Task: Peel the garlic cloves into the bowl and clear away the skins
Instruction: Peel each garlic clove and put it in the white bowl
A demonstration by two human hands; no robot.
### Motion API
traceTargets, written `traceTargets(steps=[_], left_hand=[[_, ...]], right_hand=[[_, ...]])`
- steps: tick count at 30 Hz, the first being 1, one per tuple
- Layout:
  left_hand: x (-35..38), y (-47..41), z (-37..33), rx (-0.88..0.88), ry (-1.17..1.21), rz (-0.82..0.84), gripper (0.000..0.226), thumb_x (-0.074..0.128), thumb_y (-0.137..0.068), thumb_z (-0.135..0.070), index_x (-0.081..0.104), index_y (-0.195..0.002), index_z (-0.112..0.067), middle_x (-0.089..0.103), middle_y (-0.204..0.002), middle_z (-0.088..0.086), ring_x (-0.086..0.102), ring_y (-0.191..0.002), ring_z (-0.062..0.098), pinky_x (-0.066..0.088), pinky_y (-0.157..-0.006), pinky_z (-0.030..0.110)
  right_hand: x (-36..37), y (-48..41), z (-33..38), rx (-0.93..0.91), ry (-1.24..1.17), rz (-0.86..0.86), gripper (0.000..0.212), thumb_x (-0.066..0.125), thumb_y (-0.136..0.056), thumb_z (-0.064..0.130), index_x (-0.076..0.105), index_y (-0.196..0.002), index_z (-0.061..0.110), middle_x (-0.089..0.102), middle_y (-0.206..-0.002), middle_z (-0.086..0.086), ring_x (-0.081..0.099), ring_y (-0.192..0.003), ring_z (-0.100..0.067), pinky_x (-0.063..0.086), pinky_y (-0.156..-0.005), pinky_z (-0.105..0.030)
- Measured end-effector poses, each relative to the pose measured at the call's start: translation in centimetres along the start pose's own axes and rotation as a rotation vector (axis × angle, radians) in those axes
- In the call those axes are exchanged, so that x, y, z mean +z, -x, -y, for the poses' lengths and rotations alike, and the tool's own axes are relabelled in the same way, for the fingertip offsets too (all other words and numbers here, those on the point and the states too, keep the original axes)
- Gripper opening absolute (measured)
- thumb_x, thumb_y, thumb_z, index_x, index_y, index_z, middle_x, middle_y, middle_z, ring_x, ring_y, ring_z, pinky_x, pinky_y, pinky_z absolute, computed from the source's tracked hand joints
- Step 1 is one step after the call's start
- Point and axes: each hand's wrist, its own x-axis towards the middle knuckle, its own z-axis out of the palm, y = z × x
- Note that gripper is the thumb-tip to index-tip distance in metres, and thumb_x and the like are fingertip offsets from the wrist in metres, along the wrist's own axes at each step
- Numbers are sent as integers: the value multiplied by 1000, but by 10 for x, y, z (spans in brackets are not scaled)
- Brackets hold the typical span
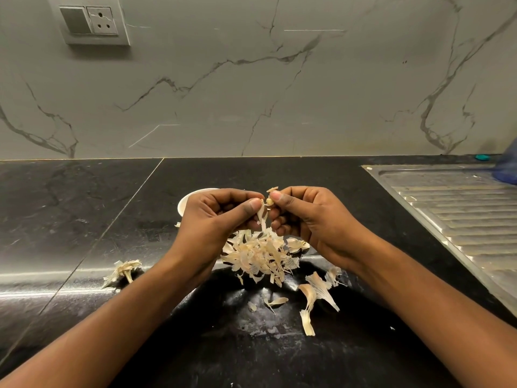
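Garlic: 1 small pale clove [269, 202] is gripped in the right hand [305, 219] while the left hand [221, 217] pinches its hanging skin strip [262, 217], above the heap of papery skins [258, 254], near the round white bowl [185, 204]. Likely light and slippery; the skin tears, so hold the firm body.

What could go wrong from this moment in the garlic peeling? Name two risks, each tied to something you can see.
The garlic clove is pinched at the fingertips of the left hand and right hand, seemingly above the skin pile rather than the bowl; a slip could bury it among skins.
Loose skins lie scattered apart from the pile and may be missed when clearing.
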Motion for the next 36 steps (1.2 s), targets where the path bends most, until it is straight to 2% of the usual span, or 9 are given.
traceTargets(steps=[10, 14, 18, 23, 26, 29, 36], left_hand=[[-5, -4, 0, -79, 103, -62, 30, 73, -85, -9, 77, -114, -3, 78, -96, 13, 72, -81, 18, 62, -78, 25], [-6, -6, 0, -78, 101, -91, 22, 69, -93, -5, 78, -113, -5, 76, -92, 13, 70, -81, 19, 62, -81, 26], [-6, -6, -1, -68, 76, -90, 21, 68, -95, -4, 78, -113, -3, 77, -97, 17, 72, -82, 21, 62, -81, 26], [-4, -3, -3, -61, 79, -72, 30, 71, -87, -9, 75, -116, -2, 79, -108, 17, 77, -98, 26, 63, -87, 28], [-3, -2, -4, -50, 91, -57, 33, 72, -84, -11, 75, -116, -1, 79, -109, 16, 77, -104, 28, 63, -90, 30], [-1, -1, -4, -30, 88, -22, 32, 72, -84, -9, 75, -115, -1, 79, -109, 17, 76, -106, 29, 62, -92, 32], [-2, 2, -6, -20, 82, 3, 30, 75, -81, -8, 75, -108, 3, 78, -107, 22, 76, -102, 34, 62, -94, 37]], right_hand=[[-2, 4, 5, 24, 26, 75, 16, 65, -103, 18, 74, -100, 6, 71, -84, -8, 67, -70, -15, 59, -66, -23], [-4, 3, 7, 27, 16, 78, 16, 66, -103, 18, 75, -97, 6, 71, -82, -9, 66, -69, -15, 59, -64, -23], [-5, 4, 10, 26, 8, 50, 17, 66, -102, 18, 76, -92, 7, 74, -85, -16, 71, -69, -20, 61, -63, -25], [-7, 3, 11, 53, -25, 21, 15, 67, -99, 6, 71, -113, 0, 77, -104, -28, 79, -81, -30, 66, -70, -30], [-8, 2, 9, 70, -29, -17, 19, 64, -102, 4, 73, -118, -1, 78, -100, -24, 78, -80, -26, 65, -69, -28], [-6, 0, 5, 88, -33, -33, 22, 67, -103, 14, 76, -117, 1, 75, -89, -15, 74, -76, -21, 63, -67, -26], [-7, 1, 5, 31, 89, -25, 15, 71, -98, 14, 78, -108, 4, 77, -91, -10, 72, -78, -19, 60, -70, -26]])
